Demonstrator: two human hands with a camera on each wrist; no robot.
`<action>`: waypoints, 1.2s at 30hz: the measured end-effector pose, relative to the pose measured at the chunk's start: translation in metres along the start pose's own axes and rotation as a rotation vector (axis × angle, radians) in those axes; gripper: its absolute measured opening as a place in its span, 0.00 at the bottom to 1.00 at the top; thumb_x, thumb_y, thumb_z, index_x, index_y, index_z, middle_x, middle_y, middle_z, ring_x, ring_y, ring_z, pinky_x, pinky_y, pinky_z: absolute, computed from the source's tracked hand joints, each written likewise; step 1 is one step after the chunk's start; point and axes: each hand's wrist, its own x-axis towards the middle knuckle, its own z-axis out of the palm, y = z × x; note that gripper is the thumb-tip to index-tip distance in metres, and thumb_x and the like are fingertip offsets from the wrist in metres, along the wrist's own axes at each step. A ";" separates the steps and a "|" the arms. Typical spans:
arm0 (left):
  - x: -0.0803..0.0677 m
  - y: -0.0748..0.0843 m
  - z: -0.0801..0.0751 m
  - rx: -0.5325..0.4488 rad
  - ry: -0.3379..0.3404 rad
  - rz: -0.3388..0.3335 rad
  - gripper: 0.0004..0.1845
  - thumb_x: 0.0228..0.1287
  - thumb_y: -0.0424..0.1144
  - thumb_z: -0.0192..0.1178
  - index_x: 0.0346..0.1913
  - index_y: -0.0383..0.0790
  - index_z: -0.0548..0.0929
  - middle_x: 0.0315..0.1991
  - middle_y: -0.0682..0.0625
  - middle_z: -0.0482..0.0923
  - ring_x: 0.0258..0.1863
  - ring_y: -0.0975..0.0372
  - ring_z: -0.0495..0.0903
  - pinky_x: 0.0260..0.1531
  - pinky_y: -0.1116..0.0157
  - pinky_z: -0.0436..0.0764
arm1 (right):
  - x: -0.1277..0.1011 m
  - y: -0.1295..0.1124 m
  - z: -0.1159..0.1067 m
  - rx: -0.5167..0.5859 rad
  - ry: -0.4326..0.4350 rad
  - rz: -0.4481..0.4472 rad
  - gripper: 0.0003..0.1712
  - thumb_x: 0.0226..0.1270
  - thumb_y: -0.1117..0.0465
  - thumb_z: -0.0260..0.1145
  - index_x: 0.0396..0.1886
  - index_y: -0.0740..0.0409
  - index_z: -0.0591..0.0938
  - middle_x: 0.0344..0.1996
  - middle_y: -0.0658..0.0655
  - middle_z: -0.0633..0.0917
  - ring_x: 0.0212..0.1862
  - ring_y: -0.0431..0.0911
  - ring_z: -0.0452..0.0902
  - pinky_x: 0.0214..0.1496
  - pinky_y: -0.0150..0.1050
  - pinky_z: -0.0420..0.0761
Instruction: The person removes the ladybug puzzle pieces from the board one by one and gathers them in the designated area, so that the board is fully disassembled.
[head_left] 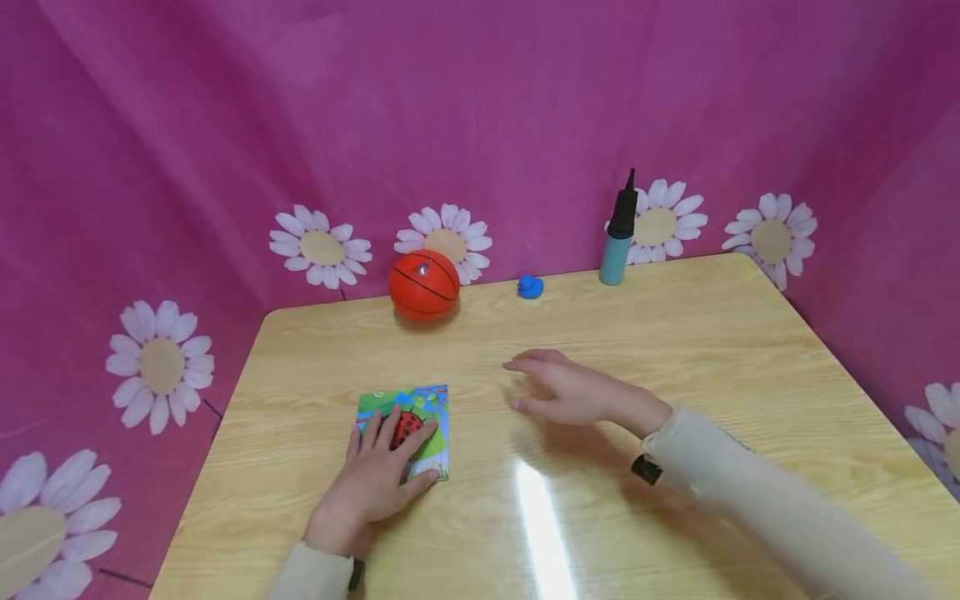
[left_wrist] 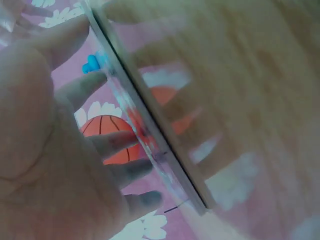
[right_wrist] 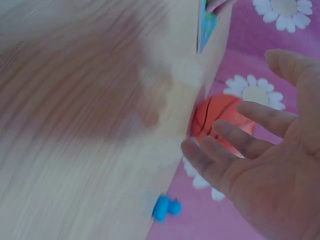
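Near the desk's (head_left: 675,333) front-left, the left hand (head_left: 372,487) lies flat on the ladybird picture card (head_left: 408,425), fingers spread and pressing it. To hold it steady, press straight down, palm low. The card lies flat, its slightly longer axis running front to back. Mid-desk the right hand (head_left: 573,392) hovers, fingers relaxed and empty. At the far edge sit a basketball (head_left: 423,285), blue duck (head_left: 530,287) and pump (head_left: 618,237).

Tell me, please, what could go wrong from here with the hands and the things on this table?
The left hand presses only one part of the ladybird puzzle board; it might slide on the glossy table. The right hand hovers open above the table and, if it swept toward the far edge, could knock the basketball rolling or tip the upright pump.
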 end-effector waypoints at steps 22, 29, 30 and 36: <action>0.006 -0.003 -0.008 -0.046 -0.046 0.015 0.35 0.72 0.61 0.63 0.78 0.58 0.71 0.84 0.32 0.49 0.82 0.30 0.47 0.76 0.26 0.53 | 0.107 -0.053 0.081 -0.052 0.040 -0.040 0.20 0.72 0.56 0.72 0.56 0.65 0.88 0.53 0.62 0.84 0.55 0.55 0.76 0.64 0.46 0.79; 0.007 -0.001 -0.009 -0.030 -0.056 0.006 0.36 0.72 0.62 0.63 0.78 0.55 0.71 0.85 0.33 0.49 0.83 0.30 0.46 0.76 0.26 0.52 | 0.114 -0.061 0.090 -0.150 0.086 0.046 0.16 0.69 0.54 0.75 0.47 0.61 0.90 0.44 0.57 0.81 0.45 0.49 0.70 0.48 0.37 0.74; 0.006 -0.001 -0.009 -0.033 -0.054 0.007 0.36 0.72 0.62 0.63 0.78 0.54 0.71 0.85 0.33 0.49 0.83 0.30 0.46 0.76 0.26 0.52 | 0.115 -0.062 0.090 -0.158 0.093 0.059 0.16 0.68 0.54 0.76 0.46 0.61 0.90 0.43 0.57 0.82 0.44 0.49 0.70 0.48 0.37 0.73; 0.006 0.000 -0.007 -0.033 -0.035 0.019 0.35 0.72 0.61 0.63 0.78 0.55 0.72 0.85 0.36 0.50 0.82 0.28 0.46 0.75 0.25 0.52 | 0.121 -0.069 0.088 -0.192 0.108 0.101 0.12 0.64 0.56 0.79 0.36 0.61 0.89 0.32 0.54 0.82 0.39 0.48 0.71 0.48 0.40 0.72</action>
